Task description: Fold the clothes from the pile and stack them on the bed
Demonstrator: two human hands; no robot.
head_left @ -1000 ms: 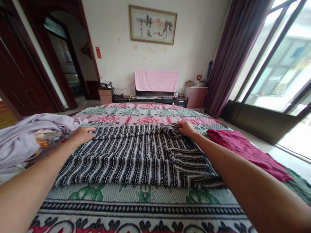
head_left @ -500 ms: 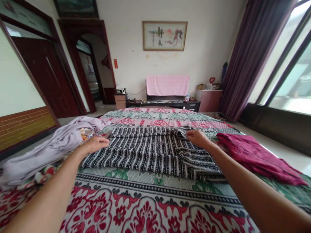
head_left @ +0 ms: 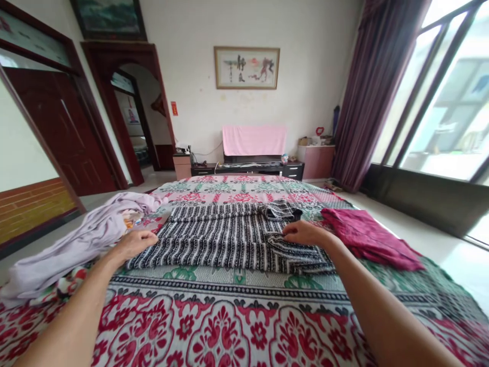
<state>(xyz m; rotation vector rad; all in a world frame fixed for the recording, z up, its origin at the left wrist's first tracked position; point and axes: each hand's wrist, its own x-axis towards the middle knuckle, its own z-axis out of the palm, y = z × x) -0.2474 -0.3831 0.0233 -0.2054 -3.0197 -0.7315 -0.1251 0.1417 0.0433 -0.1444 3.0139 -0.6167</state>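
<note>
A black-and-white striped knit sweater (head_left: 214,237) lies folded lengthwise across the patterned bed cover (head_left: 225,326), its sides turned inward. My left hand (head_left: 135,243) is at its left edge, thumb and fingers pinched together on the fabric. Over the right part of the sweater, my right hand (head_left: 307,233) has its fingers closed at the edge of the near folded-in part, which looks like a sleeve. The fingertips of both hands are partly hidden, and the grip shows only in part.
A crumpled pale lilac garment (head_left: 87,229) lies to the left. On the right rests a folded magenta garment (head_left: 370,237). Beyond the bed stands a low black cabinet (head_left: 296,169), with a pink cloth (head_left: 254,140) draped over something above it.
My right hand has come from the sweater's far fold toward its near fold. My left fingers, stretched out before, are now curled in. The camera view has shifted slightly.
</note>
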